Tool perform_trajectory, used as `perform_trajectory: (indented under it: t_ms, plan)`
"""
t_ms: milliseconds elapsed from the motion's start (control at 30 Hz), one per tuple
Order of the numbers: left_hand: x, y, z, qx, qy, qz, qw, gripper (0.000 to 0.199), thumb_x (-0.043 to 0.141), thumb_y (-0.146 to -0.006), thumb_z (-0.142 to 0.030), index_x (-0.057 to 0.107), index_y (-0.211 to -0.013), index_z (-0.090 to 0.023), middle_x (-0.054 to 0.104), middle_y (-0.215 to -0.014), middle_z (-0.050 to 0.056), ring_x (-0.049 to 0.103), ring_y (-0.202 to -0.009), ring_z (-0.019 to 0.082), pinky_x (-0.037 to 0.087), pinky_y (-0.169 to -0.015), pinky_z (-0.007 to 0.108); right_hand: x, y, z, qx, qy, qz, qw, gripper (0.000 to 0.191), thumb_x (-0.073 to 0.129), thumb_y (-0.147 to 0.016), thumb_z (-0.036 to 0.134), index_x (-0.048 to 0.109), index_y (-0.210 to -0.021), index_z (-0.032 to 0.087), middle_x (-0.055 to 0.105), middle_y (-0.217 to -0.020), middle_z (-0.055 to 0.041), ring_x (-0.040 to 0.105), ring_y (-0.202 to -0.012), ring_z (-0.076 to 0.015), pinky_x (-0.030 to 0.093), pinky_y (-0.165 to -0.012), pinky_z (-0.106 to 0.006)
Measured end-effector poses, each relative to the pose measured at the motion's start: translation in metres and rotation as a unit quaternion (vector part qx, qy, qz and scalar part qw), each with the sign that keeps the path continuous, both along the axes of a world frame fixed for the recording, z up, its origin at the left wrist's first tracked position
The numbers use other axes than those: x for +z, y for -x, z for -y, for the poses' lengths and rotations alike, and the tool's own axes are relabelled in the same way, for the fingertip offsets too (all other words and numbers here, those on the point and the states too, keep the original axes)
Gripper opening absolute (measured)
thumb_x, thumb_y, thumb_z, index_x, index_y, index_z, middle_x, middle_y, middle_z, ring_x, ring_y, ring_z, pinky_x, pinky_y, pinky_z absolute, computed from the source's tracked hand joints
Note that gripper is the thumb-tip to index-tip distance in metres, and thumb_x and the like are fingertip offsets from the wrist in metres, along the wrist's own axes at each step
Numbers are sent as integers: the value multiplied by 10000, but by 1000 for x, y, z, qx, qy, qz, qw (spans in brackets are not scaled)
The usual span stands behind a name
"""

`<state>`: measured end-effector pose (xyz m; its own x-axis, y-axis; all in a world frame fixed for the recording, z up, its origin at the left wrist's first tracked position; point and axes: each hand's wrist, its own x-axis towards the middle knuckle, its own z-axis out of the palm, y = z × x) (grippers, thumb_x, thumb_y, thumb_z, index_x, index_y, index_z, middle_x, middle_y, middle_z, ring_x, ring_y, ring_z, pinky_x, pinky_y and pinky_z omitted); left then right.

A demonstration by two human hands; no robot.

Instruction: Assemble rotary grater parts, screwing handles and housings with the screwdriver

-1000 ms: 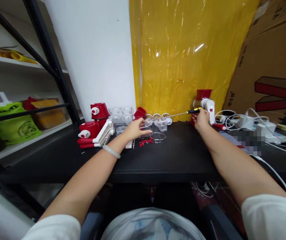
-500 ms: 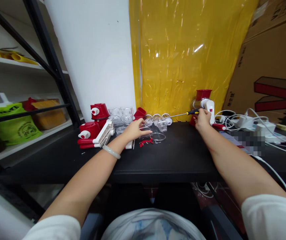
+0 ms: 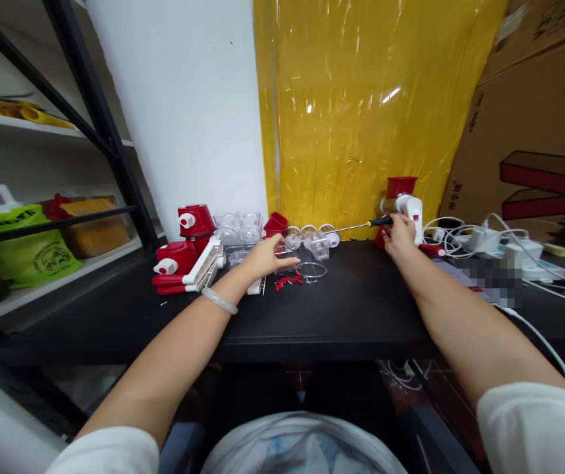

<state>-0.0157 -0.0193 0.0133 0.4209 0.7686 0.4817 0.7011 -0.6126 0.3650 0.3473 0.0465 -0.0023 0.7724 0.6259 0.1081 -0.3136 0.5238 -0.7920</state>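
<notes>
My right hand (image 3: 401,236) is closed round the dark and yellow handle of a screwdriver (image 3: 378,222). Its thin shaft points left, and the tip reaches the clear plastic part (image 3: 316,246). Around the left side of that clear part, my left hand (image 3: 267,257) is curled with thumb and fingers gripping it. Just in front lie a clear ring (image 3: 311,270), small red pieces (image 3: 287,283) and a few tiny screws. Behind the right hand stands a white and red device (image 3: 413,214) with a red cup (image 3: 402,185) on top.
Red and white housings (image 3: 196,220) and white-red handles (image 3: 198,276) lie at the left, beside clear cups (image 3: 238,227). White cables and chargers (image 3: 524,250) spread over the right of the black table (image 3: 342,316). A shelf rack (image 3: 109,131) stands at the far left.
</notes>
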Motion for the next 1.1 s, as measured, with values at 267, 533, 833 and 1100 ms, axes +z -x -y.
perform_trajectory:
  t_ms: [267, 533, 833, 1100]
  plan:
    - [-1, 1, -2, 2, -6, -7, 1000, 520, 730, -683, -590, 564, -1000, -212, 681, -1010, 69, 633, -923, 240, 469, -823, 363, 5, 1, 5, 41, -6, -29, 999, 88, 445, -832, 134, 487, -822, 211, 608, -794, 14, 589, -574, -77, 422, -386, -140]
    - [-1, 1, -2, -1, -15, -9, 1000, 526, 719, -689, -601, 564, -995, -202, 680, -974, 68, 630, -903, 242, 464, -798, 358, 0, 2, 0, -11, -22, 11, 1000, 221, 639, -814, 274, 449, -919, 233, 538, -708, 63, 513, -460, -71, 388, -354, -156]
    - [-1, 1, -2, 10, -10, -15, 1000, 535, 712, -688, -611, 560, -1000, -204, 680, -976, 67, 626, -886, 237, 459, -779, 349, 1, -2, 1, 15, 4, 15, 1000, 44, 498, -800, 172, 521, -817, 205, 566, -672, 41, 525, -497, -71, 438, -377, -142]
    - [-3, 2, -5, 4, -20, -14, 1000, 525, 713, -688, -613, 555, -988, -212, 678, -965, 64, 628, -883, 237, 460, -780, 353, -2, -2, -4, -18, -15, 34, 999, 202, 614, -826, 353, 470, -908, 237, 536, -703, 74, 544, -461, -70, 392, -353, -143]
